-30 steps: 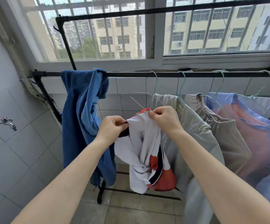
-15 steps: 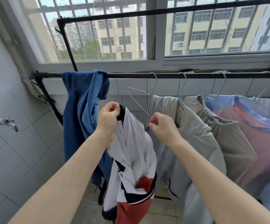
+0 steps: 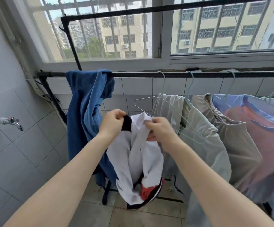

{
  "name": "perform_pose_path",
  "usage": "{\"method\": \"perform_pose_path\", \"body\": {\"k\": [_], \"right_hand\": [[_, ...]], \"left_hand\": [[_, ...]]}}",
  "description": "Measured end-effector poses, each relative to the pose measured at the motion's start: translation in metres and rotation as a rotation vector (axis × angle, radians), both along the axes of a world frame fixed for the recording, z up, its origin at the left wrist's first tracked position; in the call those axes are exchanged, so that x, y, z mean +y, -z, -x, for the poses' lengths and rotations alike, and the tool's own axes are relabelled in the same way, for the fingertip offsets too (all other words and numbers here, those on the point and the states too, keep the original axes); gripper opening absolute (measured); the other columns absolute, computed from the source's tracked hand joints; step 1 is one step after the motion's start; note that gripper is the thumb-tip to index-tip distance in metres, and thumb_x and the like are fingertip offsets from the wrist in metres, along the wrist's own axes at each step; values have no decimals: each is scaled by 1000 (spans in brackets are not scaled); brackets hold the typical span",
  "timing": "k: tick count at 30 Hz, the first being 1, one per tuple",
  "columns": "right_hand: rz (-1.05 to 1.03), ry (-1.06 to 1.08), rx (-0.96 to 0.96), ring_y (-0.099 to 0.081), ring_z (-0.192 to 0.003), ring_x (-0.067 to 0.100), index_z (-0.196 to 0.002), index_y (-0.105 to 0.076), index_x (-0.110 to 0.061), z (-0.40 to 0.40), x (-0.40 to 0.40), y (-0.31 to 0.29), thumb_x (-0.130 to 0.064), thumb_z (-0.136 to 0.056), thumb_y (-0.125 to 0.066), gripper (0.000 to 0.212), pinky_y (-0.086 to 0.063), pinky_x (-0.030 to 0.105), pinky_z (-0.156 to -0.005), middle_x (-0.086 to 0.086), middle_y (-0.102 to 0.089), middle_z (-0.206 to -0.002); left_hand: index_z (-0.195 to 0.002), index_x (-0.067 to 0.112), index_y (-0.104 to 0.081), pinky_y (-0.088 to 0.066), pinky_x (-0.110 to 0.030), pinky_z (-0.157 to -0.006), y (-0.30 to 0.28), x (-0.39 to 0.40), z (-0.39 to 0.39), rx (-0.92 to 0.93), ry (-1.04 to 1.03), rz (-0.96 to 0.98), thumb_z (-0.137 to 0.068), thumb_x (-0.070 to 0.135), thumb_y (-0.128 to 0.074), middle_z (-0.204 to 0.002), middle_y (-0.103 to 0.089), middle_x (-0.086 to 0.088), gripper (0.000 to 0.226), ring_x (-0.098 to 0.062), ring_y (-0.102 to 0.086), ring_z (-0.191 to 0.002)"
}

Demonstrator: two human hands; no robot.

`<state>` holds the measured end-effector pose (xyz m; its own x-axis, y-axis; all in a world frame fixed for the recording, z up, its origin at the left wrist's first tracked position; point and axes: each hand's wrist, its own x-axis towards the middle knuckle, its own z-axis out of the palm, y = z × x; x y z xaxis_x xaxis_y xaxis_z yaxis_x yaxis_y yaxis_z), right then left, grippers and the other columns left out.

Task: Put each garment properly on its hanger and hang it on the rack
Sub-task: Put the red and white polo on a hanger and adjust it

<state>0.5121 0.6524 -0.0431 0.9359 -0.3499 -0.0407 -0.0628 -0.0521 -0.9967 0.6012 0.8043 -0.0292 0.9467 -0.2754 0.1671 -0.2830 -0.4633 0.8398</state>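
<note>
Both hands hold the white garment bunched at chest height: my left hand pinches its black collar edge, right hand grips white fabric beside it. Garment hangs straight down btwn them. The bare hanger sits just behind, up-right, nearer my right hand, hooked on the rack bar.

No text, label, brand, number or sign can be read anywhere in the view.
</note>
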Motion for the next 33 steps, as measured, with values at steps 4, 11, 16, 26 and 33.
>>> {"method": "perform_pose_path", "body": {"k": [4,11,16,26,33], "right_hand": [[-153,-4,-37,-65,-66,28,-93,-59,0,-2,-5,-21,-15,-99,-53,17,-59,32,-54,20,-59,-82],[-361,0,-61,-68,-57,22,-88,-55,-3,-9,-14,-35,-17,-102,-50,21,-59,34,-55,13,-64,-66],[-517,-35,-85,-71,-67,23,-99,-57,1,-8,-25,-39,-17,-103,-47,21,-61,38,-67,16,-68,-82],[613,-105,76,-63,-82,21,-89,-61,-11,16,12,19,-35,-82,-72,27,-52,39,-72,2,-65,-86],[375,63,-67,-52,-65,24,-67,-54,-4,3,12,31,-11,-82,-62,19,-46,38,-65,9,-54,-64]], "left_hand": [[-132,30,-54,-44,-36,-101,11,-4,22,194,170,-14,-80,11,-69,-123,-57,5,57,-14,-52,-118],[-108,30,-71,-51,-33,-97,36,-2,38,325,418,-190,-90,33,-68,-101,-74,11,19,-8,-67,-100],[-90,0,-71,-56,-49,-84,30,-10,37,267,253,111,-96,17,-60,-80,-69,-16,21,-28,-62,-76],[-84,2,-70,-60,-36,-65,-2,-33,33,281,24,343,-98,14,-56,-80,-69,-15,23,-27,-68,-71],[-94,-2,-69,-62,-37,-65,-17,-25,28,299,52,436,-100,15,-53,-86,-72,-19,24,-29,-72,-76]]}}
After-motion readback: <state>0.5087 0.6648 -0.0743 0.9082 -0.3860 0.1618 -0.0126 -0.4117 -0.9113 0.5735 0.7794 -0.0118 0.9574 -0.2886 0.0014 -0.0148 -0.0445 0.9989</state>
